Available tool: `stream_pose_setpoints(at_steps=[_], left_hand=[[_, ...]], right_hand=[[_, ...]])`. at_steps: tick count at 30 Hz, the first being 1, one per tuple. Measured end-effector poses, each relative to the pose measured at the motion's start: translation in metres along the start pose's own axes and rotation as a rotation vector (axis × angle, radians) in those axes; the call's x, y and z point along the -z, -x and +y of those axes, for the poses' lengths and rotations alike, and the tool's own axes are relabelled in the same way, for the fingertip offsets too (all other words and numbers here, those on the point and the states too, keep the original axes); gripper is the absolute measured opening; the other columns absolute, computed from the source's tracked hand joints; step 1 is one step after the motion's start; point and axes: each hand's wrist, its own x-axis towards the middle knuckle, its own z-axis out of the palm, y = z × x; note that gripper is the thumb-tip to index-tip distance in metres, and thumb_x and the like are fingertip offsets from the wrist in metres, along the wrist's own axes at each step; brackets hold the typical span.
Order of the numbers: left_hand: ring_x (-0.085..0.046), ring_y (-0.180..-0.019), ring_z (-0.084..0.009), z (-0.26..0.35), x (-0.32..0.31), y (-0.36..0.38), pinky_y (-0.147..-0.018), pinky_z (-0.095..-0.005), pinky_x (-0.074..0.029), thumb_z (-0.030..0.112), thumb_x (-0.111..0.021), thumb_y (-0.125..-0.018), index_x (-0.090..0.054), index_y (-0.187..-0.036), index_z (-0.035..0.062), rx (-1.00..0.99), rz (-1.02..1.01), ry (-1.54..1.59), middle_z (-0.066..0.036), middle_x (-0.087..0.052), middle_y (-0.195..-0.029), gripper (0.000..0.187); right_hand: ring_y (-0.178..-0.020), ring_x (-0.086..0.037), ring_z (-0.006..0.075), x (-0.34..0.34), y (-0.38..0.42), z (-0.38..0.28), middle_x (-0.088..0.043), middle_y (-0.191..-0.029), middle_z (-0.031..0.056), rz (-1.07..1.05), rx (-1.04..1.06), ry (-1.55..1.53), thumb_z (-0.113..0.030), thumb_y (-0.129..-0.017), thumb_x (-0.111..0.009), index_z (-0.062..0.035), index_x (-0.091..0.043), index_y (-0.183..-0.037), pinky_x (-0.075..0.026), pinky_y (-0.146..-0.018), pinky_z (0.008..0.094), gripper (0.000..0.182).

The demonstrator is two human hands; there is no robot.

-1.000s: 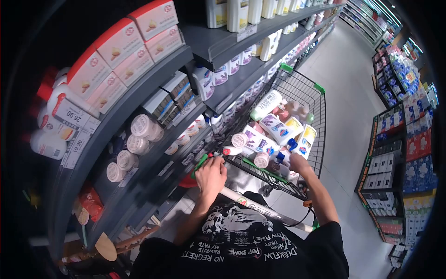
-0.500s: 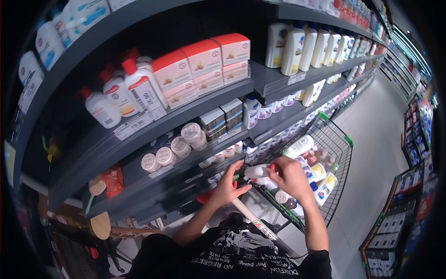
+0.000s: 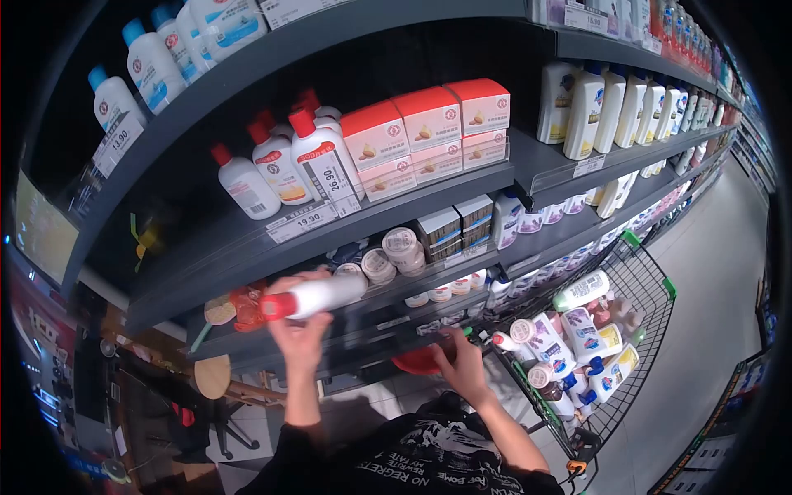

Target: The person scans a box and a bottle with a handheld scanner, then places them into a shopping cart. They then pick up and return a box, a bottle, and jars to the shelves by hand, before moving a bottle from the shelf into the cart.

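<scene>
My left hand (image 3: 299, 332) is closed around a white bottle with a red cap (image 3: 328, 295), tilted nearly flat and a little blurred by motion. It is in front of the lower shelf, near the round white jars (image 3: 401, 251). My right hand (image 3: 464, 368) is over the near side of the shopping cart (image 3: 637, 406), thumb and fingers apart, with nothing seen in it. Several bottles lie in the cart, among them a white bottle with a purple label (image 3: 548, 345) and a white and yellow bottle (image 3: 615, 371).
On the shelf above stand red-capped white bottles (image 3: 290, 172) beside stacked pink and red boxes (image 3: 426, 124). Further right are white and yellow bottles (image 3: 584, 115). Blue-capped bottles (image 3: 153, 70) fill the top left. A wooden chair (image 3: 239, 386) is at lower left.
The white bottle has passed from my right hand to my left and moved left toward the shelf. My right hand has dropped lower. The view has shifted left.
</scene>
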Motion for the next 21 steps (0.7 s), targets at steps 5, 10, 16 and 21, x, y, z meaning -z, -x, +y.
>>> stream_pose_setpoints(at_steps=[5,10,16,21], left_hand=[[-0.053,-0.117,-0.0334,0.037,0.040,-0.071,-0.106,-0.0607,-0.039,0.026,-0.073,-0.087,-0.035,-0.138,0.0090,-0.229,0.051,0.076,-0.016,-0.052,-0.126,0.065],[-0.054,-0.113,-0.0174,0.043,0.039,-0.125,-0.101,-0.0341,-0.039,0.018,-0.074,-0.087,-0.041,-0.137,0.0047,-0.206,0.094,-0.306,-0.007,-0.057,-0.120,0.060],[-0.056,-0.108,-0.0158,0.015,0.037,-0.154,-0.097,-0.0318,-0.041,0.012,-0.071,-0.087,-0.047,-0.126,0.0036,-0.050,-0.053,-0.264,-0.007,-0.060,-0.114,0.046],[-0.058,-0.109,-0.0176,0.011,0.030,-0.154,-0.096,-0.0327,-0.043,0.007,-0.070,-0.087,-0.047,-0.128,0.0026,0.033,-0.111,-0.233,-0.009,-0.060,-0.116,0.048]], right_hand=[[-0.067,-0.065,0.0348,-0.007,0.005,0.021,-0.065,-0.070,0.0127,-0.090,0.030,0.113,-0.016,-0.087,-0.064,-0.0072,-0.058,-0.107,-0.050,-0.059,0.0439,0.023],[-0.071,-0.066,0.0325,-0.014,0.002,0.036,-0.066,-0.081,0.0118,-0.081,0.174,0.327,-0.014,-0.083,-0.064,-0.0077,-0.061,-0.102,-0.053,-0.061,0.0433,0.020],[-0.071,-0.066,0.0326,-0.013,0.003,0.033,-0.065,-0.086,0.0112,-0.140,0.185,0.405,-0.017,-0.082,-0.065,-0.0080,-0.060,-0.099,-0.053,-0.061,0.0438,0.020],[-0.071,-0.066,0.0324,-0.013,0.004,0.033,-0.064,-0.084,0.0109,-0.148,0.186,0.407,-0.017,-0.082,-0.065,-0.0081,-0.060,-0.098,-0.053,-0.061,0.0442,0.020]])
